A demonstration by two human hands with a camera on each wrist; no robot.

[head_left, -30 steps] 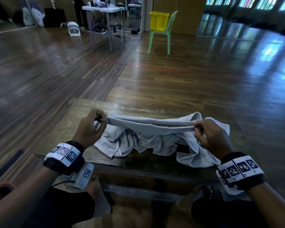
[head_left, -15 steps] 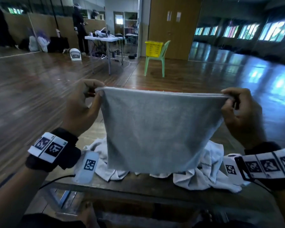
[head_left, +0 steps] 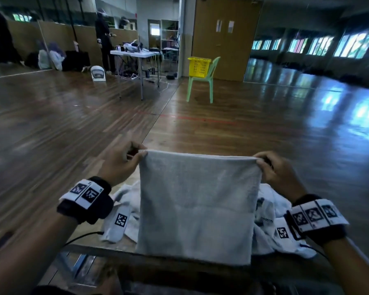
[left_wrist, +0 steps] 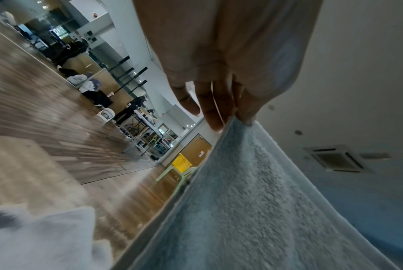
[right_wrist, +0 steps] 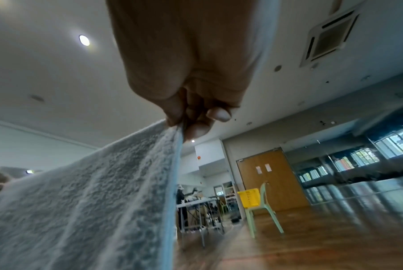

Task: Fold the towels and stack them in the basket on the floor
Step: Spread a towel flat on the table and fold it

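Observation:
A grey towel [head_left: 197,201] hangs flat and upright in front of me, stretched between both hands above the table. My left hand [head_left: 124,161] pinches its top left corner, thumb against fingers, as the left wrist view shows on the towel [left_wrist: 249,201] held by the left hand [left_wrist: 230,102]. My right hand [head_left: 273,170] pinches the top right corner; in the right wrist view the towel [right_wrist: 98,201] runs down from the right hand [right_wrist: 191,117]. More white towels [head_left: 271,226] lie crumpled on the wooden table [head_left: 119,243] behind the hanging one. No floor basket is in view.
A yellow basket [head_left: 198,67] sits on a green plastic chair [head_left: 202,81] across the wooden floor. A white folding table [head_left: 134,55] with gear stands at the back left, with a person [head_left: 103,37] beside it. Brown double doors [head_left: 224,37] are behind the chair.
Both hands have lifted the towel off the pile and spread it flat in the air. Since half a second ago the hands have moved closer together and the towel hangs narrower.

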